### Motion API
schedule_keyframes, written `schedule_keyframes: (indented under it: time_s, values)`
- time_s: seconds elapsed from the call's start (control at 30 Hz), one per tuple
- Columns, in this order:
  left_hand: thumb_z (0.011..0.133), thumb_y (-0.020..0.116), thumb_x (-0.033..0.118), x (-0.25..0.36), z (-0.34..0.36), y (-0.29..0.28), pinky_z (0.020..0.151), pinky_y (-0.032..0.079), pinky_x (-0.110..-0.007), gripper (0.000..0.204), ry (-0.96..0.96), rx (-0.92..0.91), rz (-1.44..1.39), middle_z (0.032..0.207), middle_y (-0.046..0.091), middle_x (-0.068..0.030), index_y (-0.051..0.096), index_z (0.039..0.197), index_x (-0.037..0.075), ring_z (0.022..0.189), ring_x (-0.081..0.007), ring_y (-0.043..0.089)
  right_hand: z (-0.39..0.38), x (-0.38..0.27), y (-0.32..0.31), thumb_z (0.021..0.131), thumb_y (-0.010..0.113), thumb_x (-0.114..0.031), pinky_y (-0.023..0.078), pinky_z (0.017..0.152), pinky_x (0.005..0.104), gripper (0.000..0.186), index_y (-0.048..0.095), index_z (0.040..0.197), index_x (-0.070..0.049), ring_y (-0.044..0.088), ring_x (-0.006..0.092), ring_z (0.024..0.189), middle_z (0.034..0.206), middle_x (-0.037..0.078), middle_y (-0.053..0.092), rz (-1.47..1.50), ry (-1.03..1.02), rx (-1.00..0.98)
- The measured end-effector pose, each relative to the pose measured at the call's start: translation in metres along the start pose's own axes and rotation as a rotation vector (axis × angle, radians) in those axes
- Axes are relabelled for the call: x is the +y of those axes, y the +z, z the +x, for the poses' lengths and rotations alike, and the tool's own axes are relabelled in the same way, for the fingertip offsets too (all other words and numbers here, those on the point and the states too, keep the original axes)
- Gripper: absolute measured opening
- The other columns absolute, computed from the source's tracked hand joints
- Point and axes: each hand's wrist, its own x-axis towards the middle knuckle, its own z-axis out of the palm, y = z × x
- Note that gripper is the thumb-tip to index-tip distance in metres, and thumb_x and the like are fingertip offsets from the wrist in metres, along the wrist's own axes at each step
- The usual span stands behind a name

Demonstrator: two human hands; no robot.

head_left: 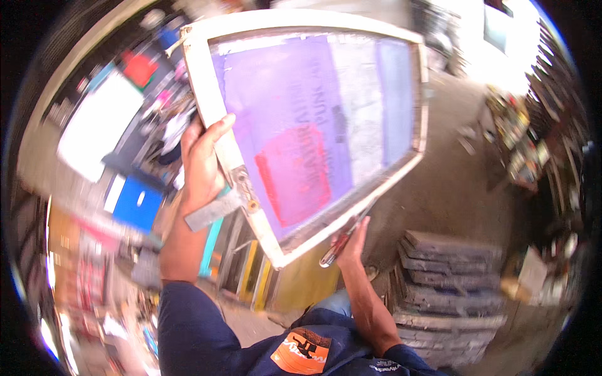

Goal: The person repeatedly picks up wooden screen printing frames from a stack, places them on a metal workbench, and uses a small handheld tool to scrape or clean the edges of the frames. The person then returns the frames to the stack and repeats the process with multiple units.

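Bare left hand (204, 153) gripping a white-edged four-sided frame (307, 19) with a translucent purple panel (276, 81), flat grey metal plate (212, 211) jutting from its left side, right hand (353, 240) holding a slim red-handled tool (337, 248) at its lower edge, dark flat slabs (446, 282) stacked at right

The frame (301, 20) looks rough-painted, the plate (212, 212) matt metal.

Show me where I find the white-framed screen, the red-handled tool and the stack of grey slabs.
White-framed screen (313, 113): head view, on its purple area.
Red-handled tool (333, 250): head view, on its handle.
Stack of grey slabs (448, 294): head view, on its front.
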Motion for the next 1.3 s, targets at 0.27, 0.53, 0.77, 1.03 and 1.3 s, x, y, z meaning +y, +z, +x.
schedule_keyframes:
  time_s: [0.27,0.53,0.77,1.03,1.3]
  values:
    - [0.078,0.082,0.008,0.140,-0.255,-0.117,0.062,0.044,-0.025,0.029,0.260,0.327,0.198,0.087,0.062,0.0026,0.064,0.100,0.003,0.073,-0.0066,0.055,-0.114,0.073,0.046,0.091,0.070,-0.021,0.057,0.082,0.0447,0.055,0.047,0.138,-0.007,0.062,0.0242,0.106,0.122,0.011,0.060,-0.213,-0.054,-0.457]
    - [0.078,0.084,0.006,0.285,-0.506,-0.118,0.074,0.043,-0.024,0.033,0.249,0.615,0.557,0.091,0.063,0.0031,0.062,0.103,0.003,0.082,-0.0060,0.055,-0.264,0.165,0.098,0.089,0.066,-0.036,0.057,0.084,0.0450,0.063,0.048,0.137,0.000,0.057,0.0289,0.115,0.128,0.017,0.053,-0.458,0.069,-0.963]
    - [0.091,0.071,0.021,0.386,-0.822,-0.149,0.104,0.047,-0.040,0.059,-0.007,0.583,1.088,0.139,0.055,-0.0179,0.050,0.140,-0.002,0.121,-0.0260,0.060,-0.382,0.322,0.090,0.087,0.063,-0.026,0.050,0.094,0.0447,0.062,0.046,0.140,0.001,0.057,0.0305,0.116,0.136,0.019,0.051,-0.526,0.259,-1.257]
    - [0.098,0.033,0.070,0.523,-0.960,-0.070,0.097,0.054,-0.038,0.090,-0.147,1.228,0.545,0.139,0.053,-0.0267,0.040,0.146,-0.005,0.119,-0.0281,0.061,-0.607,0.439,0.016,0.081,0.067,-0.010,0.050,0.096,0.0430,0.065,0.044,0.140,0.005,0.058,0.0306,0.113,0.134,0.019,0.053,-0.655,0.453,-1.553]
    - [0.091,0.065,0.057,0.387,-1.116,0.010,0.056,0.045,-0.028,0.057,-0.369,2.620,1.174,0.073,0.061,-0.0023,0.072,0.091,0.001,0.064,-0.0103,0.056,-0.786,0.544,-0.086,0.075,0.078,-0.012,0.050,0.079,0.0330,0.054,0.060,0.121,0.009,0.060,0.0203,0.094,0.110,0.015,0.062,-0.767,0.361,-2.222]
